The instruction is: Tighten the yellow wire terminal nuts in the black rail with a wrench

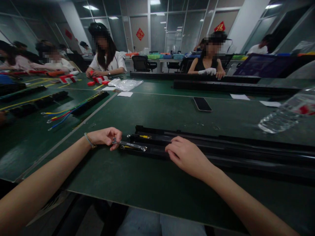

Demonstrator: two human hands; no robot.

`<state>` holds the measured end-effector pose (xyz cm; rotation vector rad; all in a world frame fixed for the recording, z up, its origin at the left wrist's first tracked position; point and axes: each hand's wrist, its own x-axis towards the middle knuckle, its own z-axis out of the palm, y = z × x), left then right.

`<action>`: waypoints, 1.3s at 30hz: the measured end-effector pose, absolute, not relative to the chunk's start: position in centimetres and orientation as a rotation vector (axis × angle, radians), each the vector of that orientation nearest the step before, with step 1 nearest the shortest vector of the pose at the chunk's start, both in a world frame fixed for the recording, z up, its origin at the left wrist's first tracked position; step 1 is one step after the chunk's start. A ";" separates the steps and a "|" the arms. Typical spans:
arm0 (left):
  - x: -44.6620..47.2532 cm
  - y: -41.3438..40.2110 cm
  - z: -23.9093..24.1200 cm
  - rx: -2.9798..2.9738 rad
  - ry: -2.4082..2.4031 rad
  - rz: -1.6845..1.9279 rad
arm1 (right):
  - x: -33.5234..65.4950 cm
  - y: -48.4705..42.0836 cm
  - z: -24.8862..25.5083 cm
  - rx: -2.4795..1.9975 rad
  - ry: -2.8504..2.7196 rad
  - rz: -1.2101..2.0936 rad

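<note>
My left hand (pixel 108 137) is closed in a pinch on one end of a small metal wrench (pixel 131 145). The wrench's other end lies over the near end of a long black channel rail (pixel 157 151). My right hand (pixel 185 154) rests on this rail, its fingers curled together at the rail; the fingertips are partly hidden. Just behind the wrench, a short yellow-and-black wire (pixel 141 136) with a ring terminal lies at the rail's end. A second, similar wire end is partly covered by the wrench.
Beyond the rail lies a phone (pixel 202 104). A plastic bottle (pixel 283 114) is at the right. To the left are wire bundles with ring terminals (pixel 76 109). Plastic bags (pixel 128 84) and more black rails (pixel 221 86) lie farther back, where other people sit working.
</note>
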<state>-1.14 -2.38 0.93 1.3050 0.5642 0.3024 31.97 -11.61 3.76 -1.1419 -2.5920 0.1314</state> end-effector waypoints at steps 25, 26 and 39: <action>-1.1 -2.6 1.1 1.192 0.683 0.644 | 31.9 -11.7 3.9 -1.139 -2.596 0.131; -1.2 -2.7 1.1 1.209 0.666 0.614 | 31.9 -11.7 3.8 -1.141 -2.597 0.130; -1.3 -3.6 1.5 1.267 0.521 0.295 | 32.0 -11.7 3.9 -1.147 -2.596 0.134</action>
